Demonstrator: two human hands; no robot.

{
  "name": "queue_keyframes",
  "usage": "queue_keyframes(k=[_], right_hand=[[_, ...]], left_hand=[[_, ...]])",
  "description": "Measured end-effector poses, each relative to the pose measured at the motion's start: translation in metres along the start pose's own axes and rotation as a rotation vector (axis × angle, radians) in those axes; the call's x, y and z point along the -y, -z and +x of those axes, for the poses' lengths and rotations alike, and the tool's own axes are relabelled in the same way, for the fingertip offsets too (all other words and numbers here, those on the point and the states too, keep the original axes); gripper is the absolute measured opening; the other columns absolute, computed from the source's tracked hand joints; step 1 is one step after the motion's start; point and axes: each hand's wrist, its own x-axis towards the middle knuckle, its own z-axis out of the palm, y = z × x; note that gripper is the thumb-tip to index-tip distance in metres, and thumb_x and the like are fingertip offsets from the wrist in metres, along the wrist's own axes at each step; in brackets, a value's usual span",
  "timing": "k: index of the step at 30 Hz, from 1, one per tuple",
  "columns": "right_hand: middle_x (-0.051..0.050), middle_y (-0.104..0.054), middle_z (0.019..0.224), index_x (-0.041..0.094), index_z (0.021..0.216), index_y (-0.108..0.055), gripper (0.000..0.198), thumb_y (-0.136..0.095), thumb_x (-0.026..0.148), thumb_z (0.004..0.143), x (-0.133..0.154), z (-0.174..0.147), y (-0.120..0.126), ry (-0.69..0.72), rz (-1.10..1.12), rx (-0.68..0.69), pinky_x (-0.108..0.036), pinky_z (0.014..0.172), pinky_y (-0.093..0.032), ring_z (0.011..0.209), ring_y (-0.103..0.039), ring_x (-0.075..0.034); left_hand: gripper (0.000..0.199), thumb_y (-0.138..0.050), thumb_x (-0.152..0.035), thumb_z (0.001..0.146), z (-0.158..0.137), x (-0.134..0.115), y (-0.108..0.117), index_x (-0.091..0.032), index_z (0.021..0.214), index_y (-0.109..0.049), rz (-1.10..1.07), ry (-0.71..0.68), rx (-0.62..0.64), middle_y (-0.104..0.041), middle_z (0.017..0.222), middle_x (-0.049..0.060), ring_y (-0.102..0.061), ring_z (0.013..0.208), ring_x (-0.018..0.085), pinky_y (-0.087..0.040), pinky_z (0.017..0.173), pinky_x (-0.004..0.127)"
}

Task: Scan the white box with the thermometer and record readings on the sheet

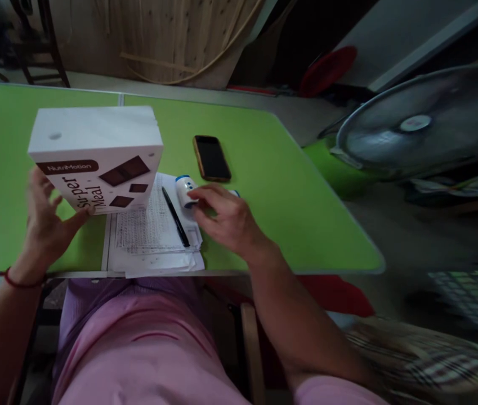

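Note:
A white NutriMotion box [95, 129] with brown bar pictures stands at the left of the green table [264, 225]. My left hand [47, 216] grips its lower left corner, the thumb along the front and the fingers at the side. My right hand [226, 216] is closed at the end of a small white device with blue trim and blue buttons [184, 190]. Part of that device is hidden by my fingers. Between my hands, a black pen [175, 216] lies on papers covered with writing [137, 233].
A smartphone in a brown case [212, 158] lies beyond the device. To the right of the table stand a large round fan [416, 121] and a green container [340, 169]. The table's near edge is close to my body. A dark chair [38, 48] stands behind at far left.

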Motion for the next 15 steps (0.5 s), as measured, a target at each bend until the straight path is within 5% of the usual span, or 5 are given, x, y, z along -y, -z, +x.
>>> queue_keyframes(k=[2,4,6,9,15], right_hand=[[-0.013,-0.070,0.093,0.010,0.108,-0.068,0.023,-0.054,0.019,0.093,0.022,0.003,-0.007,-0.065,-0.064,0.132,-0.036,0.072,-0.056,0.082,-0.068,-0.024],[-0.015,-0.071,0.092,0.009,0.110,-0.069,0.025,-0.056,0.023,0.094,0.038,0.007,-0.016,-0.168,-0.215,0.242,-0.036,0.066,-0.053,0.081,-0.068,-0.027],[-0.017,-0.070,0.097,0.010,0.119,-0.068,0.031,-0.053,0.020,0.095,0.044,0.009,-0.023,-0.230,-0.313,0.303,-0.035,0.063,-0.050,0.081,-0.068,-0.028],[-0.014,-0.068,0.096,0.014,0.132,-0.063,0.043,-0.045,0.014,0.093,0.041,0.008,-0.026,-0.197,-0.232,0.263,-0.035,0.064,-0.051,0.076,-0.066,-0.025],[-0.008,-0.063,0.100,0.020,0.128,-0.061,0.042,-0.044,0.011,0.090,0.031,-0.016,-0.014,-0.072,0.378,-0.058,-0.035,0.087,-0.054,0.092,-0.062,-0.018]], left_hand=[[0.079,-0.084,-0.029,0.074,-0.016,-0.010,-0.004,-0.012,0.136,-0.039,0.208,-0.145,-0.257,-0.042,0.139,0.021,-0.046,0.126,0.032,-0.052,0.096,0.047],[0.064,-0.084,-0.030,0.075,-0.034,-0.026,-0.013,-0.015,0.125,-0.047,0.298,-0.377,-0.335,-0.051,0.122,0.014,-0.052,0.115,0.030,-0.046,0.100,0.049],[0.038,-0.073,-0.028,0.089,-0.049,-0.042,-0.025,-0.013,0.118,-0.053,0.254,-0.448,-0.029,-0.056,0.114,0.013,-0.056,0.112,0.026,-0.048,0.099,0.043],[0.041,-0.059,-0.040,0.099,-0.064,-0.055,-0.042,-0.009,0.126,-0.053,0.241,-0.530,0.397,-0.053,0.135,0.019,-0.049,0.130,0.031,-0.044,0.108,0.047],[0.048,-0.059,-0.033,0.099,-0.071,-0.048,-0.056,-0.010,0.140,-0.049,0.375,-0.548,0.568,-0.049,0.148,0.013,-0.043,0.138,0.031,-0.039,0.116,0.050]])
